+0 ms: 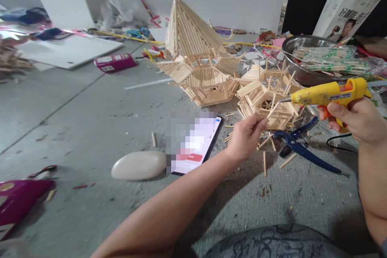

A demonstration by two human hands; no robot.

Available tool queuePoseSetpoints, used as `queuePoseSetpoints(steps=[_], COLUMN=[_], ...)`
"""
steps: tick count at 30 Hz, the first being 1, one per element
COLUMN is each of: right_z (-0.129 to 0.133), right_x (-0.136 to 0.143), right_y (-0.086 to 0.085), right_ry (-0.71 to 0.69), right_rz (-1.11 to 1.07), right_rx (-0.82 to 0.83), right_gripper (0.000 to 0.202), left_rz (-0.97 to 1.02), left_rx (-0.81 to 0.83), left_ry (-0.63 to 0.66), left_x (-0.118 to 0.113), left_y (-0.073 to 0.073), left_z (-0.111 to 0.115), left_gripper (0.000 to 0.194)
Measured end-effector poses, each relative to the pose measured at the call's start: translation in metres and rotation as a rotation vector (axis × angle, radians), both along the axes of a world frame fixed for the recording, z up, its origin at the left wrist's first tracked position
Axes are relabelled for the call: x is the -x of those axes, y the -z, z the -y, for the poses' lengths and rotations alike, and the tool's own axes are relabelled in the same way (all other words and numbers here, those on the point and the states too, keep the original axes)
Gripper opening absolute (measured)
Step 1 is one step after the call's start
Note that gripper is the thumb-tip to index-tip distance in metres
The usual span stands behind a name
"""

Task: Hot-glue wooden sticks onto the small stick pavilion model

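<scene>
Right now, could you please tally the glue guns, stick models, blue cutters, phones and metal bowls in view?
Glue gun: 1
Stick models: 2 (taller model, lower model)
Blue cutter: 1
Phone: 1
Metal bowl: 1
Total: 6

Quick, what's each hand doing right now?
Left hand: closed, pinching a thin, pale wooden stick.
Right hand: closed, holding a yellow plastic glue gun.
</scene>
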State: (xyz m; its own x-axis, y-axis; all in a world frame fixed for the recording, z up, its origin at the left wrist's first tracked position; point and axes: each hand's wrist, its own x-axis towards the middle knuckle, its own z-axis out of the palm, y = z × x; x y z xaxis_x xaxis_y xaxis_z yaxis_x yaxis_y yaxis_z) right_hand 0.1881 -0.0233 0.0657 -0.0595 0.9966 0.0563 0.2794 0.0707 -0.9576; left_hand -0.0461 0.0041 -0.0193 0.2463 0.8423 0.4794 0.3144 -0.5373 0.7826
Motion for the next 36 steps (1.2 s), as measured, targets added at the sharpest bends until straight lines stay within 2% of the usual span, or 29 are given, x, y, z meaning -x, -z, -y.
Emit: queuePoseSetpoints(steps=[36], right_z=[0.002], right_x=[-0.0002], right_y=[-0.0008], right_ry=[0.012], right_rz=[-0.011], right_rx=[0.025], right_gripper=[0.028], left_rz=[0.019], left_rx=[-0.008], left_ry=[-0.013], left_x=[0.0007], left_y=[0.0001], left_z=[-0.0003], left_gripper=[0.016])
